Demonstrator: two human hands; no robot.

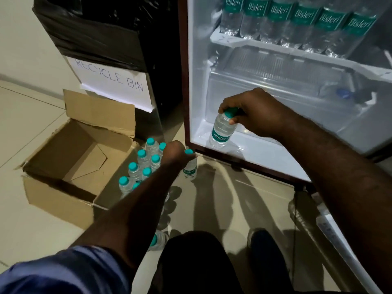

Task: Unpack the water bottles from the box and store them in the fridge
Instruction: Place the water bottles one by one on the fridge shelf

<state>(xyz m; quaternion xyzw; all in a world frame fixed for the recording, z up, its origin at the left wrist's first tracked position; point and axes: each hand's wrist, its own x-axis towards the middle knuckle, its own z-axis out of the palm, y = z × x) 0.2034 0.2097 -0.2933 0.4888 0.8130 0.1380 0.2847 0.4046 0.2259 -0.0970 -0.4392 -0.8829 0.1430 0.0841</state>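
Water bottles (141, 166) with teal caps stand in a group on the floor (222, 194), just left of my left hand (175, 152) and beside the open cardboard box (70, 166). I see the fingers of this hand curled around the neck of one small bottle (190, 169) that stands upright on the floor in front of the fridge (197, 71). My right hand (252, 112) reaches into the lower part of the fridge; its fingers (233, 120) pinch the capped top of another bottle (221, 132), which hangs tilted a little, its base at the fridge bottom; I cannot tell if it touches. Above these fingers a row of bigger bottles (297, 20) fills the shelf. Behind the box stands a black bin (95, 39) with the paper sign (112, 83) "RECYCLE BIN".
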